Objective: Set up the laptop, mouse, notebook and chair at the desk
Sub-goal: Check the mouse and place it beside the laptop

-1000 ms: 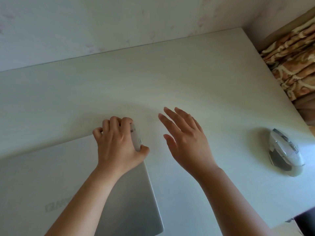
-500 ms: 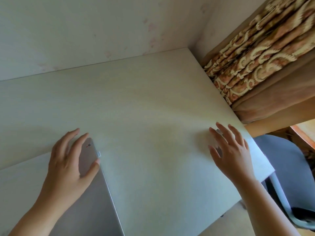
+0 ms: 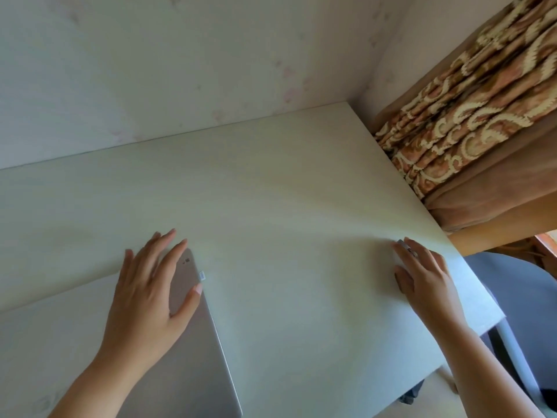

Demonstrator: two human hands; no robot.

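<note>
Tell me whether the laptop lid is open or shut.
Shut. The laptop lies flat on the desk with only its silver lid showing, no screen or keys, and the left hand rests flat on it.

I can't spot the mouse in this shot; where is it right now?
In the head view the mouse sits near the desk's right edge, mostly hidden under the right hand, far right of the laptop.

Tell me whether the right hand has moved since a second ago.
Yes. The right hand went right across the desk, away from the laptop, and now covers the mouse near the desk's right edge.
</note>
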